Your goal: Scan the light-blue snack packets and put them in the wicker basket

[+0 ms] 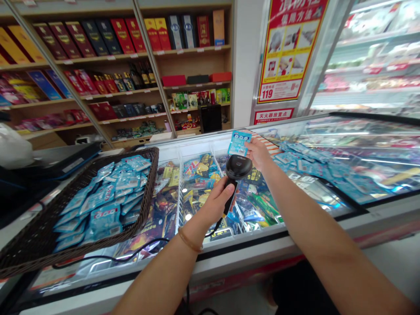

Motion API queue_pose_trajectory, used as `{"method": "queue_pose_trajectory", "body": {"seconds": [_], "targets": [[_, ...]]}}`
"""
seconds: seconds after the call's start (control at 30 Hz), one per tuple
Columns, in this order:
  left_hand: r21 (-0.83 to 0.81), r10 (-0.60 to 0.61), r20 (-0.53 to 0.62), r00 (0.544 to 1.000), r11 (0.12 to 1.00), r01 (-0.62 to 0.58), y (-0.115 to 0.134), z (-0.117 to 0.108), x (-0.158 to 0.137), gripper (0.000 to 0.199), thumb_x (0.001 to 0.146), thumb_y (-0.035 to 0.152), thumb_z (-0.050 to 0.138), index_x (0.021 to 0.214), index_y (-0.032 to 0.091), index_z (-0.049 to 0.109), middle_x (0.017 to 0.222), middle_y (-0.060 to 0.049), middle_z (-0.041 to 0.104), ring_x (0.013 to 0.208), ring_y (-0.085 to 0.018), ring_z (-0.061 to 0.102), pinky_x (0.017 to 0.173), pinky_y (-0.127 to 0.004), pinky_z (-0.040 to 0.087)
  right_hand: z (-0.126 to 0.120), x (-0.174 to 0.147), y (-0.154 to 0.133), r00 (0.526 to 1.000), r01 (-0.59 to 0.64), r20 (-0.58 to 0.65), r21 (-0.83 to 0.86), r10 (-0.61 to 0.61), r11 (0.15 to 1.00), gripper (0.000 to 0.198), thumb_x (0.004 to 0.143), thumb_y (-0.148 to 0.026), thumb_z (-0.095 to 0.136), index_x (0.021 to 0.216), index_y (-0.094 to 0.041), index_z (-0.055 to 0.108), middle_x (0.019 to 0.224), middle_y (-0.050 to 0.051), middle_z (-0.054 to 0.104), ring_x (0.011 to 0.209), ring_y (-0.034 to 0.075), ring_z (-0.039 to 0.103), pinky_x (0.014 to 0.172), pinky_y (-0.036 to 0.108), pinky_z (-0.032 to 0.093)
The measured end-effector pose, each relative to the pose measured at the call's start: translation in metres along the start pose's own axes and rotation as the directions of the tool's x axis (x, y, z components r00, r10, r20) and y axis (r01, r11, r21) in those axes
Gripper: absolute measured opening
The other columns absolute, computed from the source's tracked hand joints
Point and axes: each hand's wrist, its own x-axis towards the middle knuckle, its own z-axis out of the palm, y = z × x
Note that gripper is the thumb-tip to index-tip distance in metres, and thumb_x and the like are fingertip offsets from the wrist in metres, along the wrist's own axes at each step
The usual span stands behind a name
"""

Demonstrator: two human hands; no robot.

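left grip (217, 199) wraps scanner (237, 172); right grip (257, 153) pinches blue packet (238, 143)

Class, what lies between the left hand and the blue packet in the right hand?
In the head view, the black scanner head lies between the left hand and the blue packet the right hand holds.

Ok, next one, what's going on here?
A person stands at a chest freezer. The left hand grips a black handheld scanner, and the right hand holds up a small blue packet just beyond the scanner's head. A wicker basket at the left holds a heap of similar packets, and more blue packets lie spread out at the right.
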Motion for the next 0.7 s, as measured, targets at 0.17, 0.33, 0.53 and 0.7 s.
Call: {"method": "queue_pose_trajectory", "body": {"seconds": [0.17, 0.33, 0.53, 0.7], "targets": [[-0.003, 0.010, -0.066, 0.998, 1.000, -0.010, -0.001, 0.000, 0.003, 0.048, 0.078, 0.061, 0.068, 0.101, 0.020, 0.056, 0.072, 0.000, 0.055, 0.049, -0.010, 0.048, 0.045, -0.024, 0.036, 0.001, 0.000, 0.008, 0.999, -0.014, -0.040, -0.050, 0.012, 0.999, 0.027, 0.071, -0.036, 0.074, 0.082, -0.023, 0.053, 0.060, -0.005, 0.060, 0.060, 0.016, 0.064, 0.062, 0.027, 0.052], [-0.025, 0.049, -0.296, 0.954, 0.998, -0.059, 0.027, -0.010, 0.002, 0.048, 0.077, 0.062, 0.067, 0.095, 0.020, 0.053, 0.078, 0.001, 0.057, 0.046, -0.008, 0.048, 0.040, -0.023, 0.037, 0.034, -0.007, 0.015, 0.983, -0.167, -0.090, -0.041, 0.163, 0.985, 0.020, 0.073, -0.024, 0.070, 0.076, -0.022, 0.050, 0.059, -0.004, 0.060, 0.055, 0.014, 0.061, 0.058, 0.027, 0.052], [-0.084, 0.066, -0.533, 0.844, 0.988, -0.131, 0.088, -0.057, -0.029, 0.046, 0.077, 0.060, 0.068, 0.089, 0.019, 0.051, 0.074, 0.001, 0.058, 0.046, -0.007, 0.050, 0.039, -0.021, 0.038, 0.136, -0.010, 0.010, 0.935, -0.341, 0.101, -0.009, 0.340, 0.940, 0.018, 0.078, -0.005, 0.060, 0.072, -0.020, 0.050, 0.052, -0.005, 0.054, 0.050, 0.012, 0.057, 0.060, 0.025, 0.054], [-0.101, 0.087, -0.679, 0.729, 0.973, -0.210, 0.115, -0.098, -0.064, 0.047, 0.075, 0.058, 0.070, 0.091, 0.018, 0.052, 0.070, 0.002, 0.058, 0.046, -0.008, 0.051, 0.038, -0.020, 0.038, 0.250, -0.008, 0.014, 0.873, -0.430, 0.241, -0.036, 0.425, 0.902, 0.015, 0.086, -0.003, 0.052, 0.082, -0.017, 0.057, 0.054, -0.002, 0.055, 0.052, 0.014, 0.059, 0.063, 0.028, 0.057]]}}
